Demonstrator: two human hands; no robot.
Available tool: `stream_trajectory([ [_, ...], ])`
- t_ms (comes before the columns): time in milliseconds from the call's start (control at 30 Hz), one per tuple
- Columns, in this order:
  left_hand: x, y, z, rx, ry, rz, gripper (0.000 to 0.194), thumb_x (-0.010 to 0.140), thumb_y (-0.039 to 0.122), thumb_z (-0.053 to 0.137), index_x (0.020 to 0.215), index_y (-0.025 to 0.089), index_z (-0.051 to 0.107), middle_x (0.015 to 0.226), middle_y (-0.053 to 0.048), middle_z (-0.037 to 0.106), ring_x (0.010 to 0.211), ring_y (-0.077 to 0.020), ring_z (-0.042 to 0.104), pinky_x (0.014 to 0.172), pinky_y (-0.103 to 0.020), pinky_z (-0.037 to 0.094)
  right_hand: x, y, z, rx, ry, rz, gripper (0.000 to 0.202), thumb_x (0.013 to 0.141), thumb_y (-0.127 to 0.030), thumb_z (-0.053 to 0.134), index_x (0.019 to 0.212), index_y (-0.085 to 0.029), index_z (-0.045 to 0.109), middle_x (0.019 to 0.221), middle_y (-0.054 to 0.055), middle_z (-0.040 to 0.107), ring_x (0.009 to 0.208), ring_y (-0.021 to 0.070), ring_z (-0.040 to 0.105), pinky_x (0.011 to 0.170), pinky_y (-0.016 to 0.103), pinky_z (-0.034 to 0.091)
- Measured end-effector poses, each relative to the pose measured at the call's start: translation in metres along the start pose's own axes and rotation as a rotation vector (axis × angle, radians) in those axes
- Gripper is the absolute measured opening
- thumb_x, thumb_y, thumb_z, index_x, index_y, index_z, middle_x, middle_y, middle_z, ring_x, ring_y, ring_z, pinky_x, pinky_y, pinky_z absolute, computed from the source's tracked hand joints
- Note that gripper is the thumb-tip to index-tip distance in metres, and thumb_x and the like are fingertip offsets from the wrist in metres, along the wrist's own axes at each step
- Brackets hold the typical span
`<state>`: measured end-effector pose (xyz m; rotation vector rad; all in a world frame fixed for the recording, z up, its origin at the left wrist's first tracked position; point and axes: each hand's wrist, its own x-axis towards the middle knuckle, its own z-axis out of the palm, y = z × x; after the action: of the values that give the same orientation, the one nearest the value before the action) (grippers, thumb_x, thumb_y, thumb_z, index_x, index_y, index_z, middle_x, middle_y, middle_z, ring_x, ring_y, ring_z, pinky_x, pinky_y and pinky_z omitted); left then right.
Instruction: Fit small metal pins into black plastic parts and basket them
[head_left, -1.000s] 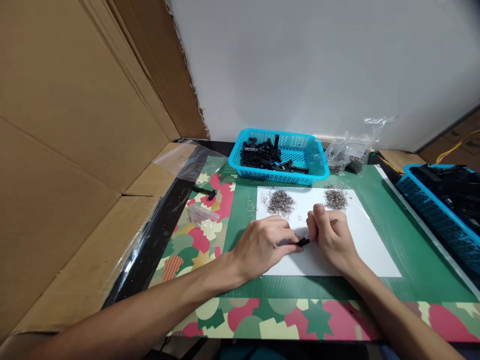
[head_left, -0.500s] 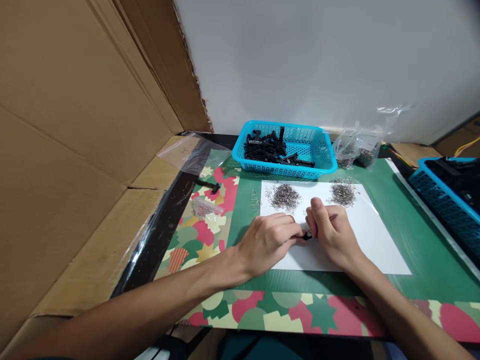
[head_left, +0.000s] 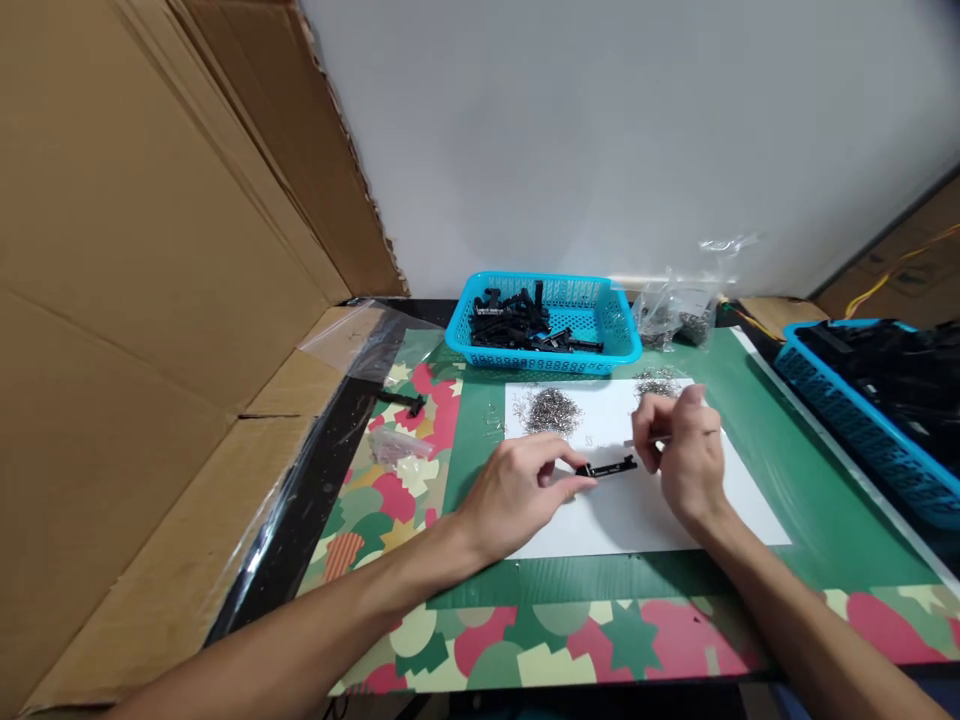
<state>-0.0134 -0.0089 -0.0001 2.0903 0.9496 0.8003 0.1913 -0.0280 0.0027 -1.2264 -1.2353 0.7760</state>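
Over the white paper (head_left: 570,530), my left hand (head_left: 525,490) pinches one end of a small black part (head_left: 615,467), which points to the right. My right hand (head_left: 682,460) is closed round a thin tool, just right of the part's free end and apart from it. Only a short length of the tool shows between the fingers. Behind my left hand lies a pile of small metal pieces (head_left: 552,411) on the paper. A second metal pile (head_left: 657,383) is partly hidden behind my right hand.
A blue basket (head_left: 544,362) of black parts stands at the back, with clear bags of metal pieces (head_left: 675,318) beside it. Another blue basket (head_left: 862,420) is at the right. A black part (head_left: 403,401) and a small plastic bag (head_left: 400,446) lie left; cardboard (head_left: 165,300) walls that side.
My right hand has moved away from my left hand, so the black part now shows between them. The view has shifted slightly to the right.
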Motion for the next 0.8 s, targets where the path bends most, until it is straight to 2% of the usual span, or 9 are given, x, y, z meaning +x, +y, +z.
stream_trajectory([
  [67,0.003,0.001,-0.003,-0.066,0.066,-0.095,0.015,0.092,0.031,0.08,0.097,0.019,0.075,0.073,0.002,0.065,0.06,-0.0121,0.052,0.058,-0.026,0.041,0.009,0.004,-0.014,0.045,0.061,0.02,0.081,0.102,-0.081,0.022,0.071,-0.021,0.067,0.052,0.0,0.05,0.045,0.0142,0.047,0.047,0.028,0.034],
  [133,0.004,0.0,-0.005,-0.154,0.131,-0.157,0.019,0.098,0.038,0.072,0.103,0.019,0.069,0.077,0.002,0.064,0.064,-0.0125,0.054,0.059,-0.025,0.042,0.017,0.01,-0.025,0.035,0.067,0.02,0.079,0.102,-0.081,0.027,0.079,-0.02,0.071,0.065,0.003,0.059,0.056,0.0167,0.056,0.052,0.029,0.041],
  [233,0.005,-0.005,-0.005,-0.342,0.183,-0.198,0.024,0.104,0.045,0.061,0.111,0.022,0.056,0.093,-0.002,0.071,0.073,-0.0133,0.061,0.063,-0.024,0.046,0.022,0.016,-0.03,-0.023,0.03,0.031,0.069,0.102,-0.076,0.038,0.081,-0.02,0.072,0.078,0.006,0.066,0.069,0.0194,0.06,0.064,0.032,0.048],
  [367,0.004,-0.009,-0.004,-0.425,0.191,-0.218,0.027,0.106,0.047,0.058,0.115,0.024,0.047,0.096,-0.002,0.072,0.075,-0.0134,0.065,0.063,-0.023,0.046,0.021,0.017,-0.025,-0.174,-0.083,-0.101,0.063,0.107,-0.065,0.041,0.071,-0.02,0.066,0.085,0.007,0.067,0.083,0.0212,0.061,0.082,0.035,0.047],
  [467,0.004,-0.009,-0.004,-0.399,0.2,-0.219,0.027,0.105,0.046,0.06,0.116,0.024,0.048,0.097,-0.002,0.068,0.08,-0.0144,0.065,0.064,-0.022,0.047,0.02,0.014,-0.024,-0.214,-0.209,-0.076,0.065,0.109,-0.063,0.036,0.064,-0.02,0.056,0.067,0.002,0.055,0.066,0.017,0.052,0.067,0.031,0.041],
  [533,0.004,-0.009,-0.005,-0.376,0.201,-0.202,0.025,0.104,0.045,0.06,0.117,0.024,0.051,0.1,-0.002,0.064,0.083,-0.015,0.064,0.064,-0.022,0.047,0.021,0.013,-0.027,-0.264,-0.289,-0.018,0.061,0.109,-0.062,0.039,0.067,-0.02,0.056,0.06,-0.002,0.045,0.057,0.0147,0.042,0.058,0.03,0.032],
  [567,0.003,-0.009,-0.005,-0.362,0.198,-0.192,0.024,0.105,0.044,0.06,0.117,0.024,0.053,0.101,-0.002,0.063,0.083,-0.0149,0.063,0.064,-0.023,0.046,0.022,0.013,-0.03,-0.304,-0.31,-0.003,0.058,0.108,-0.061,0.042,0.07,-0.02,0.058,0.06,-0.003,0.045,0.057,0.0143,0.041,0.056,0.029,0.03],
  [667,0.003,-0.009,-0.007,-0.32,0.165,-0.183,0.024,0.106,0.044,0.057,0.118,0.024,0.06,0.096,-0.001,0.062,0.074,-0.013,0.056,0.063,-0.023,0.044,0.025,0.016,-0.041,-0.468,-0.259,-0.011,0.045,0.103,-0.057,0.055,0.079,-0.02,0.064,0.063,-0.003,0.049,0.058,0.0145,0.042,0.056,0.028,0.028],
  [800,0.003,-0.008,-0.009,-0.267,0.143,-0.173,0.028,0.107,0.044,0.056,0.12,0.023,0.068,0.088,0.0,0.062,0.067,-0.0129,0.05,0.061,-0.025,0.041,0.029,0.02,-0.052,-0.639,-0.081,-0.047,0.037,0.096,-0.051,0.064,0.079,-0.019,0.071,0.056,-0.004,0.046,0.054,0.0145,0.038,0.054,0.029,0.027],
])
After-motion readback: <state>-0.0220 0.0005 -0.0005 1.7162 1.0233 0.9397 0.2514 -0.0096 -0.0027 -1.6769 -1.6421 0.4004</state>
